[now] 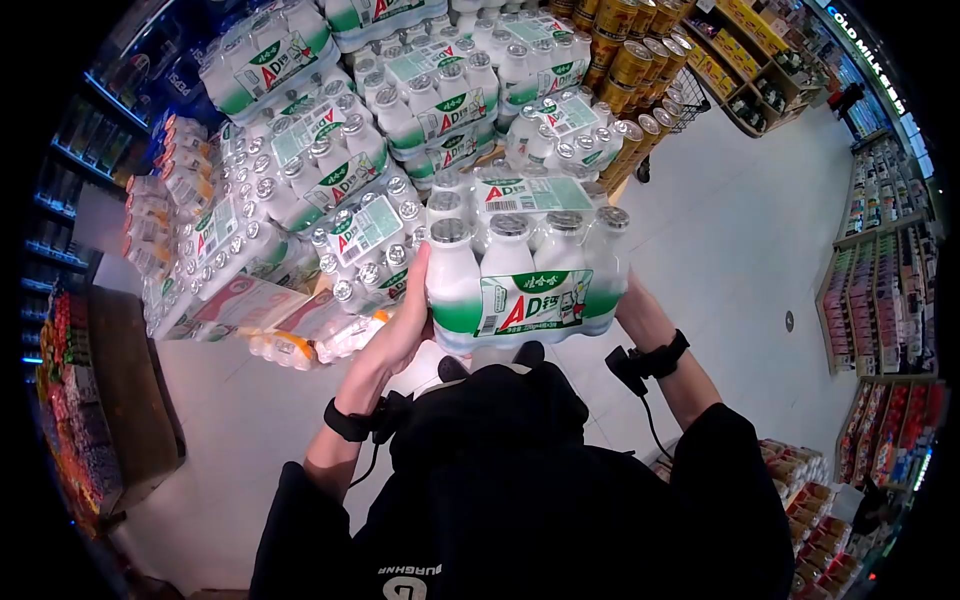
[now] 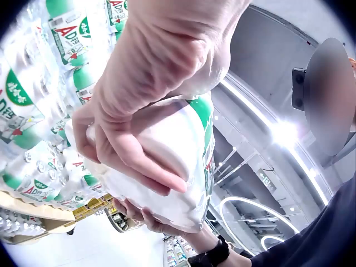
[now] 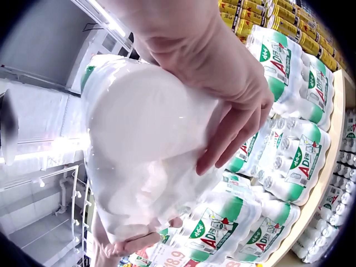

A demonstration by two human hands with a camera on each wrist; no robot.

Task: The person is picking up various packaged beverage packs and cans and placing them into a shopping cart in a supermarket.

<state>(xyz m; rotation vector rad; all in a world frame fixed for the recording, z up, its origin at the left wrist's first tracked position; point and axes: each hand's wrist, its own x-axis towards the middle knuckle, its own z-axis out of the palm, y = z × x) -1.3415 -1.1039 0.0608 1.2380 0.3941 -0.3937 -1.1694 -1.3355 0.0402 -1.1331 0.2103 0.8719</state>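
Observation:
Between both hands I hold a shrink-wrapped pack of white milk-drink bottles, with silver caps up and a green-and-white AD label facing me. My left hand grips the pack's left side. In the left wrist view the fingers of the left hand curl under the bottle bases. The right side is gripped by my right hand, its fingers wrapped round the bottom in the right wrist view. From the head, the pack hides most of that hand. The pack's white underside faces the right wrist camera.
Stacked matching packs fill the display ahead and left, with price signs along its front edge. Gold cans rise at the back. Stocked shelves line the right, beyond a pale tiled floor.

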